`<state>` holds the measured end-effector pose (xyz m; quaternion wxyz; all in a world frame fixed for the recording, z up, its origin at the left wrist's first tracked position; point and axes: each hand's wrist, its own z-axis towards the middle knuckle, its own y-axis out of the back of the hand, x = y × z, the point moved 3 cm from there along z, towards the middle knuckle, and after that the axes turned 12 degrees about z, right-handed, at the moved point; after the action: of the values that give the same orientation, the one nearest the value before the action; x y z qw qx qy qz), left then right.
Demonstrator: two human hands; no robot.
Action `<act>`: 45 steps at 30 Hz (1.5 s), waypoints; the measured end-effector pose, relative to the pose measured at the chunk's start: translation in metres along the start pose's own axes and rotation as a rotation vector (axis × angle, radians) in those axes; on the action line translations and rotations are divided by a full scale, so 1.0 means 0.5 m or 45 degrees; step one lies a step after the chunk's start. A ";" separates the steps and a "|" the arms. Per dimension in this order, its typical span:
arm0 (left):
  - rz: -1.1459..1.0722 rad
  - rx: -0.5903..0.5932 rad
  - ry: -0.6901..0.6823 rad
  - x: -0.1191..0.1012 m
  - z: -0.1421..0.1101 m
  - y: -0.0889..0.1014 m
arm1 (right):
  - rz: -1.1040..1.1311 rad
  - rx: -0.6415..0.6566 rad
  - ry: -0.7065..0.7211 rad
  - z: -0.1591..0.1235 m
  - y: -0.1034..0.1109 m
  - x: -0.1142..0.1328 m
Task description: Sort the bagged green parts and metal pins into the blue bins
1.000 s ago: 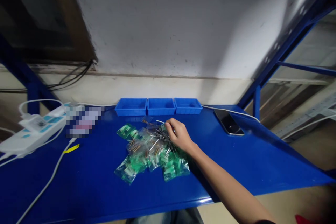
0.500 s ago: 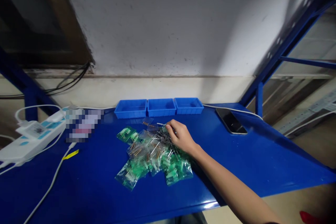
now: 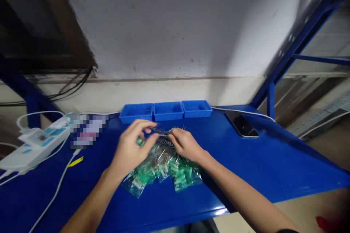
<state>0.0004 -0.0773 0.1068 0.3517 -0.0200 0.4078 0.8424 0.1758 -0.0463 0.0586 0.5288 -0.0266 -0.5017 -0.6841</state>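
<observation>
A pile of small clear plastic bags (image 3: 138, 185) lies on the blue table, holding green and white pieces (image 3: 179, 179) and brass-coloured pins (image 3: 165, 160). On the pile's far right part are loose dark metal pins, thin like nails or screws (image 3: 171, 142). My right hand (image 3: 187, 145) is closed over these, fingertips pinched on a thin metal pin (image 3: 163, 135) that points left. Facing it from the left is my left hand (image 3: 133, 147), slightly blurred, thumb and forefinger apart around the pin's free end. Whether they touch the pin is unclear. My left hand hides the pile's left side.
Behind the pile, three blue trays (image 3: 168, 116) stand side by side near the wall. A phone (image 3: 242, 123) lies at the right. At the left are a white power strip (image 3: 35, 143) and a white cable (image 3: 58, 185) with a yellow tag (image 3: 76, 162).
My left hand has come into view from the lower left and reached the pile. My right hand has moved slightly down, still pinched, and the pin at its fingertips now points toward my left hand.
</observation>
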 end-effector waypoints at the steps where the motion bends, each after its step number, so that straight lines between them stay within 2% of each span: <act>1: 0.010 0.073 -0.039 0.001 -0.003 -0.020 | 0.002 0.006 0.004 0.000 -0.002 0.002; 4: 0.019 0.245 -0.128 0.008 -0.014 -0.078 | 0.027 0.019 -0.009 -0.001 -0.007 0.005; 6: 0.018 0.214 -0.150 0.015 -0.021 -0.092 | 0.036 0.039 -0.021 -0.001 -0.009 0.006; 11: 0.071 0.045 -0.097 0.035 -0.035 -0.065 | 0.073 0.081 -0.012 0.000 -0.014 0.019; 14: 0.080 0.084 -0.016 0.044 -0.043 -0.059 | 0.088 0.075 0.003 -0.001 -0.013 0.024; 20: -0.039 0.229 0.172 0.048 -0.055 -0.081 | -0.011 0.010 0.110 -0.002 -0.012 0.018; 22: -0.075 0.236 0.200 0.047 -0.057 -0.084 | -0.039 -0.007 0.111 -0.001 -0.014 0.015; 31: -0.030 0.111 0.159 0.039 -0.049 -0.066 | 0.039 -0.030 0.090 -0.002 -0.008 0.025; 40: -0.136 0.240 0.229 0.039 -0.054 -0.071 | -0.056 -0.098 0.220 -0.003 -0.004 0.023; 43: -0.123 0.304 0.251 0.053 -0.050 -0.073 | -0.094 -0.218 0.301 -0.003 0.024 0.027; 45: -0.021 0.306 0.272 0.069 -0.046 -0.071 | -0.062 -0.426 0.391 -0.006 0.057 0.037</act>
<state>-0.0096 -0.0586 0.0563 0.3130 -0.0707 0.5405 0.7778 0.1905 -0.0594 0.0866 0.5704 0.0026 -0.2955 -0.7663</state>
